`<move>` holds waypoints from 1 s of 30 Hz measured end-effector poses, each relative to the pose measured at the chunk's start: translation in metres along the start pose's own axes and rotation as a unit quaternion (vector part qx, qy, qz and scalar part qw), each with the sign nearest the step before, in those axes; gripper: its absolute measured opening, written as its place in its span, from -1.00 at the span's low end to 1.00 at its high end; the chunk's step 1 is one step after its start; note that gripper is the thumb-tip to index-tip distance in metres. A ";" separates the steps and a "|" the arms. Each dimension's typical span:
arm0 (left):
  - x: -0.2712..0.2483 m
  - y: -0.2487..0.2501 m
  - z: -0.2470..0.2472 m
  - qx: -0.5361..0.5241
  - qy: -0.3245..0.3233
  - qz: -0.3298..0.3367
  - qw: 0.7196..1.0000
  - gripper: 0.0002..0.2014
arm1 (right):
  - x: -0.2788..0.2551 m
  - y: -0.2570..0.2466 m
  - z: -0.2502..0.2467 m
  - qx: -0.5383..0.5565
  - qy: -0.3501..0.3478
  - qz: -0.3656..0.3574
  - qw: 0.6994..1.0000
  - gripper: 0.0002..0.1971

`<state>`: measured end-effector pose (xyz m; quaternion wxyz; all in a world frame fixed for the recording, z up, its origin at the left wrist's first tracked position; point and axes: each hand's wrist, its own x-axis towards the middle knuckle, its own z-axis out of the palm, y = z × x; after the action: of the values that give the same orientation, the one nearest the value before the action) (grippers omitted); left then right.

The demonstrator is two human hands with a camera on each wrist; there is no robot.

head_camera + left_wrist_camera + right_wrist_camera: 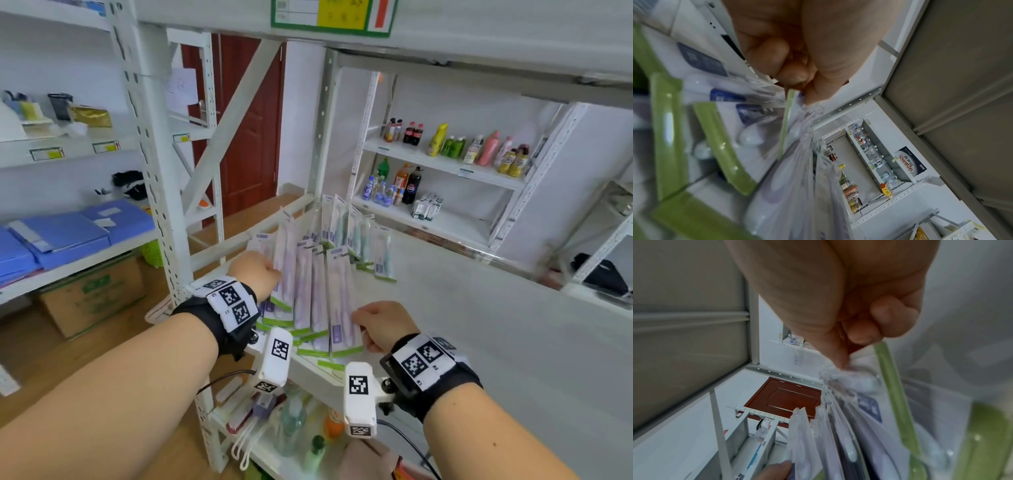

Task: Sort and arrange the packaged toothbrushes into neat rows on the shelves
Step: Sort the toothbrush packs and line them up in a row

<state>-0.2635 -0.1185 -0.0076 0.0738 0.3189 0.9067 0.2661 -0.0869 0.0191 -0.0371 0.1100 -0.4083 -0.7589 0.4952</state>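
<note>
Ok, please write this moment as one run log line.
left hand: grips toothbrush packs | right hand: grips same fan | shelf: unsorted

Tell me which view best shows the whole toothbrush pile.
The head view: the toothbrush packs lie fanned on the shelf between both hands. The wrist views show only blurred pack edges against curled fingers.
</note>
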 end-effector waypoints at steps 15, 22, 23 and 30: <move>-0.065 0.148 0.105 -0.244 -0.195 0.096 0.945 -0.77 | -0.083 0.117 -0.156 0.094 0.163 0.069 0.980 -0.85; -0.112 0.204 0.169 -0.287 -0.336 0.093 0.892 -0.77 | -0.128 0.163 -0.198 0.081 0.238 0.103 0.963 -0.85; -0.116 0.210 0.175 -0.290 -0.346 0.092 0.887 -0.77 | -0.131 0.167 -0.201 0.074 0.244 0.106 0.961 -0.84; -0.137 0.229 0.199 -0.330 -0.358 0.078 0.870 -0.78 | -0.136 0.183 -0.205 0.046 0.231 0.120 0.964 -0.87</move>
<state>0.0279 0.0332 -0.0596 0.4731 0.4187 0.6500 0.4223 0.2118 0.0880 -0.0594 0.2410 -0.5942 -0.6349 0.4309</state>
